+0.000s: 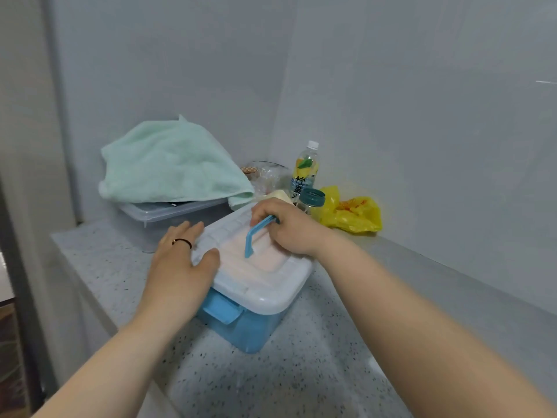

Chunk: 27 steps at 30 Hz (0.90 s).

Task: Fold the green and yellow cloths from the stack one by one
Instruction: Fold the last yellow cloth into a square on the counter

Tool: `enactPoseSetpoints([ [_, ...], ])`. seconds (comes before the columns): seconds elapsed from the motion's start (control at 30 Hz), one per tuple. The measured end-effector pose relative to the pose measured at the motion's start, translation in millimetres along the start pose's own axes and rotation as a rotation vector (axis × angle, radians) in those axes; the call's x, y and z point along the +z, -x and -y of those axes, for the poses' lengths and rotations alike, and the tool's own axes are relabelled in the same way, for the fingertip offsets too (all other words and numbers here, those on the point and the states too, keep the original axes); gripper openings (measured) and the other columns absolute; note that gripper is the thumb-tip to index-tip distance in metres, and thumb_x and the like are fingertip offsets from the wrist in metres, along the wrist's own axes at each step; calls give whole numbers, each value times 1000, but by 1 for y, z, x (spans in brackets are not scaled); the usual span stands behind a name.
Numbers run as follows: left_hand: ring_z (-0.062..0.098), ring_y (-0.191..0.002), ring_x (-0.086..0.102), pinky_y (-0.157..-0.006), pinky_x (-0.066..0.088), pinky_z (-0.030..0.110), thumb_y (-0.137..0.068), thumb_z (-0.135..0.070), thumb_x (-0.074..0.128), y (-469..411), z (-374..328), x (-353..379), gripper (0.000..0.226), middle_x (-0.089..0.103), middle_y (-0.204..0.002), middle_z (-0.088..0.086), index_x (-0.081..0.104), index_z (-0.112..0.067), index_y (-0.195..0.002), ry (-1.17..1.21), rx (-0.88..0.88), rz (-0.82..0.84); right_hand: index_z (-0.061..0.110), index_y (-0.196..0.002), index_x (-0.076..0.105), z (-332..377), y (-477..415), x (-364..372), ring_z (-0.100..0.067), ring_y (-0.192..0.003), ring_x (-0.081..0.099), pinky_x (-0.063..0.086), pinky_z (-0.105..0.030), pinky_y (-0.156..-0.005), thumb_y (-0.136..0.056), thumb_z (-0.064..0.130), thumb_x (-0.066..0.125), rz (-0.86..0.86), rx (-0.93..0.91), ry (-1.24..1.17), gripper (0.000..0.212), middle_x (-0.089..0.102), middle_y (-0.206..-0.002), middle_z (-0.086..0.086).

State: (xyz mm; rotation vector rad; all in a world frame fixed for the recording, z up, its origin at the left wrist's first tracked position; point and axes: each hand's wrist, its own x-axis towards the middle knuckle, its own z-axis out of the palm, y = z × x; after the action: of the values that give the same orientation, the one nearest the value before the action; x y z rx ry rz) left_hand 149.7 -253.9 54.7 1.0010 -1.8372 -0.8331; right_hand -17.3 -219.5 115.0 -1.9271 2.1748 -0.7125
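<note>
Your right grip (pixel 286 227) is curled round the blue handle (pixel 256 235) on top of the storage box (pixel 250 330). Your left grip (pixel 180 260) holds nothing; its fingers lie straight, pressing on the near-left edge of the white lid (pixel 271 286). The green cloth (pixel 168 164) is not in play yet: it lies crumpled over a clear container (pixel 168 211) just behind the box, one corner hanging toward the lid. A pale yellow shape (pixel 281 195) peeks out behind your right knuckles — it may be the yellow cloth, but too little shows to say.

This looks like getting the box in hand before any folding starts. Keep the left palm flat so the box doesn't skid on the speckled table (pixel 301 372), and draw the handle straight up rather than sideways. The bottle (pixel 306 170) and yellow bag (pixel 352 215) stand near your right wrist — mind them. Watch the cloth's hanging corner so it isn't caught.
</note>
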Motion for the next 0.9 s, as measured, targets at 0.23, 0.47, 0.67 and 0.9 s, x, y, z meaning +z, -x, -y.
enactPoseSetpoints([
  [0.23, 18, -125, 39, -86, 27, 27, -89, -19, 48, -1, 5, 4, 50, 36, -143, 0, 37, -24, -138, 33, -45, 19, 24, -141, 30, 1, 7, -4, -22, -130, 36, 28, -31, -107, -90, 14, 44, 30, 108, 135, 53, 40, -144, -2],
  [0.47, 21, -121, 42, -89, 32, 34, -90, -21, 46, -4, 4, 9, 49, 34, -144, -1, 36, -27, -138, 9, -77, 16, 25, -141, 34, -2, 37, -14, -11, -138, 24, 17, -24, -108, -96, 20, 37, -71, 34, -66, 45, 30, -150, 6],
  [0.67, 21, -121, 43, -81, 32, 31, -90, -33, 46, -4, 1, 6, 49, 36, -142, -2, 35, -32, -138, -131, -56, 15, 28, -145, 19, -1, 36, 1, -7, -142, 12, 12, -24, -112, -98, 32, 34, 40, 63, 66, 50, 10, -155, 10],
  [0.9, 22, -130, 35, -97, 34, 36, -89, -42, 45, -8, -9, -5, 52, 32, -146, -1, 38, -28, -138, -387, -10, 63, 26, -143, 28, 9, 48, -7, -16, -140, 22, 20, -30, -111, -96, 36, 40, -198, 125, 87, 50, 23, -153, 5],
])
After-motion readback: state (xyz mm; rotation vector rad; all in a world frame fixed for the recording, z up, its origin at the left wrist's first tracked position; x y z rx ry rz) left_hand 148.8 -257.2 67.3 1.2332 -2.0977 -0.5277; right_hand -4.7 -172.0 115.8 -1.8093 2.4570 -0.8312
